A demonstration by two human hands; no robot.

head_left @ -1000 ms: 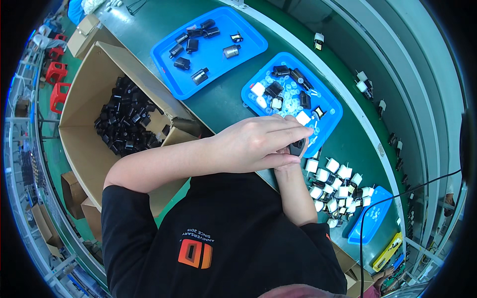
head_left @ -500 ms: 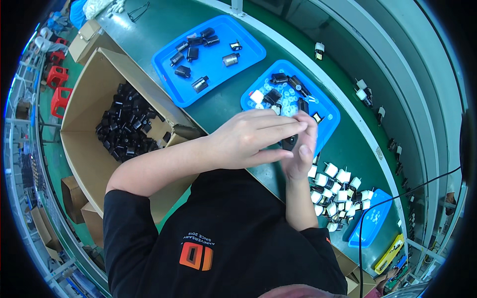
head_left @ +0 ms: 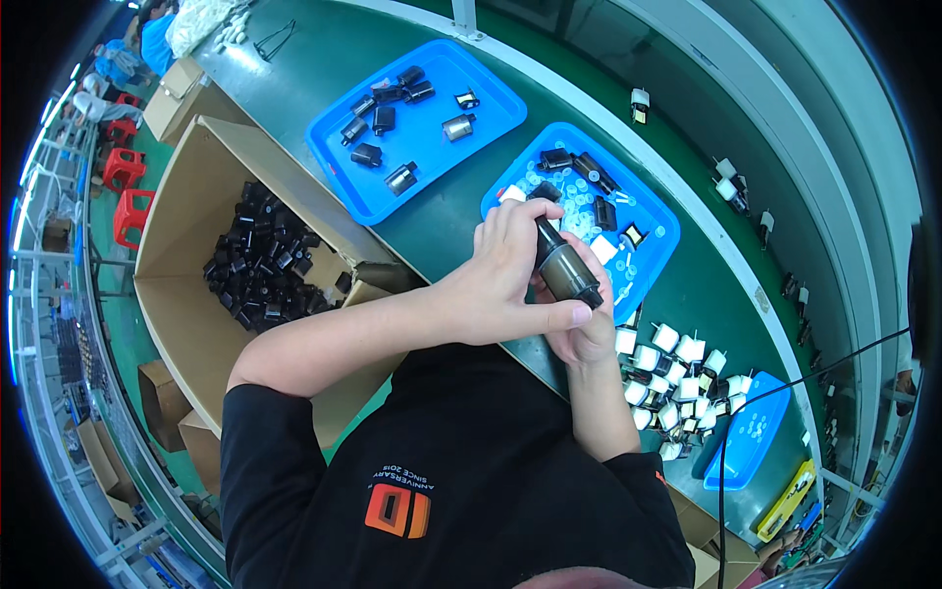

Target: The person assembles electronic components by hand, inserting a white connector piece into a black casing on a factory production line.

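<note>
Between my two hands is a dark cylindrical part [head_left: 564, 267] with a narrower stub at its lower end. It lies tilted, from upper left to lower right. My left hand [head_left: 498, 270] is closed on it from the left, fingers at its upper end and thumb stretched along its lower side. From the right and beneath, my right hand [head_left: 591, 339] wraps the same part, its fingers partly hidden. Just beyond is a blue tray [head_left: 655, 257] holding black cylinders, small clear discs and a few white pieces.
Farther left, another blue tray [head_left: 324, 147] holds several black and metallic cylinders. A cardboard box [head_left: 167, 245] full of black parts [head_left: 260, 260] stands at my left. White-and-black parts [head_left: 677, 383] are heaped right of my right arm, beside a smaller blue tray [head_left: 731, 471]. A black cable [head_left: 814, 375] crosses there.
My hands have parted a little and turned, so the dark cylinder, mostly hidden before, now shows between them. The whole view has shifted slightly.
</note>
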